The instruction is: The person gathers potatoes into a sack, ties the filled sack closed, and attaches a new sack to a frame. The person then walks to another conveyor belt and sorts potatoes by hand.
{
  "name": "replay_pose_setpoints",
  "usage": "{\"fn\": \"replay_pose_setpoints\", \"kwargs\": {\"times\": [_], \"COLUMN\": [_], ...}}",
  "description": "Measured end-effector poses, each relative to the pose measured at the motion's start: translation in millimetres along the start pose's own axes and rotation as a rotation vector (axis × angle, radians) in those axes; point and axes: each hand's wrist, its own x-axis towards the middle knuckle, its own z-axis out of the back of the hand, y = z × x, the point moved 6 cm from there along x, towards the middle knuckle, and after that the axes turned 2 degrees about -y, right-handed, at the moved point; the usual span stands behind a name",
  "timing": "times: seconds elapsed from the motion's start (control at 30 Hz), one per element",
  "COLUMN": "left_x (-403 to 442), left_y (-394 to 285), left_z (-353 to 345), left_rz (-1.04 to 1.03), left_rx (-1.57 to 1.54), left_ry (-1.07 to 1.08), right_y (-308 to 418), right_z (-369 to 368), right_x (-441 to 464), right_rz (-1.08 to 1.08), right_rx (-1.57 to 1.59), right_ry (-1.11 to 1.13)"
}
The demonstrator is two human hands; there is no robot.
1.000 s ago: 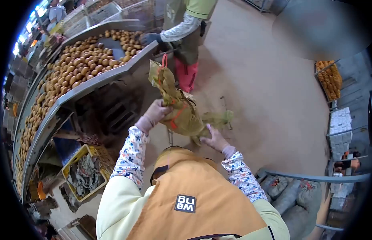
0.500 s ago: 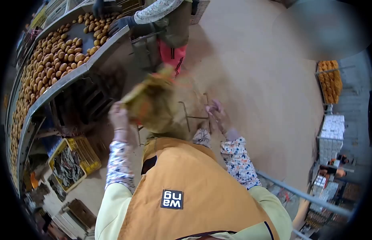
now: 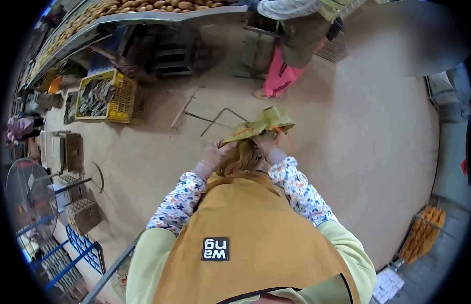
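Observation:
A yellow-green mesh sack point(image 3: 276, 118) with orange string is spread between my hands, in front of the brown apron point(image 3: 245, 213). My left hand point(image 3: 213, 153) is closed on the sack's left edge. On the other side, my right hand point(image 3: 266, 144) grips the sack close to the orange string, its fingers partly hidden by the fabric. The lower part of the sack hangs crumpled against the apron top. Just beyond my hands, a thin metal frame point(image 3: 196, 116) stands on the floor.
Potatoes point(image 3: 159, 5) lie on a metal-edged sorting table point(image 3: 144, 16) at the far left. A person in pink trousers point(image 3: 283, 73) stands ahead. To the left are a yellow crate point(image 3: 120, 104) of grey pieces and a large fan point(image 3: 31, 195). Orange sacks point(image 3: 424, 234) are stacked at right.
My view has turned rightward, away from the potato table. The sack has come down in front of the apron, and my right hand, free before, now grips it too.

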Motion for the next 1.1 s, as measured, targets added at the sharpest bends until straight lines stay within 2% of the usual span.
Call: {"fn": "replay_pose_setpoints", "kwargs": {"times": [0.07,0.1,0.13,0.2,0.27,0.3,0.37,0.4,0.43,0.47,0.5,0.53,0.57,0.6,0.63,0.67,0.7,0.77,0.83,0.9,0.93,1.0,1.03,1.1], "left_x": [-5,7,6,10,5,1,-3,-3,1,6,6,3,2,5,8,7,6,4,7,15,15,12,20,42], "left_y": [6,69,81,90,94,84,39,34,27,20,9,-5,-10,5,30,50,64,95,90,80,88,76,92,154], "left_z": [7,11,33,59,69,62,31,21,8,1,7,10,9,9,8,8,15,39,44,45,42,48,40,9], "left_rz": [-0.344,0.066,0.093,0.133,0.248,0.266,-0.007,0.013,-0.013,-0.046,-0.045,-0.038,-0.022,0.001,-0.016,-0.022,0.025,0.337,0.432,0.565,0.593,0.221,0.236,0.657], "left_rx": [0.336,0.221,0.145,0.033,0.236,0.211,0.226,0.206,0.225,0.247,0.239,0.316,0.386,0.369,0.563,0.755,0.739,0.824,0.824,0.810,0.801,0.824,0.822,0.583], "left_ry": [-0.291,-0.349,-0.382,-0.429,-0.545,-0.542,-0.475,-0.478,-0.367,-0.260,-0.275,-0.182,-0.089,-0.111,-0.115,-0.108,-0.120,-0.205,-0.148,-0.066,-0.071,-0.657,-0.650,-0.108], "right_y": [-11,18,45,1,-7,-1,40,111,180,194,198,184,155,134,135,129,122,124,124,133,134,138,138,140], "right_z": [-27,15,59,76,117,122,135,143,140,112,86,64,29,5,6,14,20,34,25,13,3,-26,-35,-54], "right_x": [14,9,-8,-9,-27,-31,-30,-27,-29,-25,-16,2,28,46,58,71,81,91,103,117,125,131,134,134], "right_rz": [0.110,-0.113,-0.332,-0.336,-0.524,-0.527,-0.260,0.106,0.473,0.541,0.617,0.639,0.609,0.577,0.611,0.542,0.473,0.575,0.656,0.763,0.783,0.702,0.704,0.815], "right_rx": [-0.517,-0.202,0.105,-0.161,-0.305,-0.335,-0.216,-0.277,-0.319,-0.463,-0.606,-0.610,-0.823,-1.033,-1.039,-1.012,-0.986,-0.969,-0.936,-0.795,-0.788,-0.747,-0.745,-0.694], "right_ry": [0.503,0.218,-0.069,0.026,0.217,0.226,-0.178,-0.217,-0.251,-0.260,-0.274,-0.269,-0.072,0.134,0.158,0.273,0.391,0.400,0.392,0.216,0.237,0.585,0.600,0.725]}}
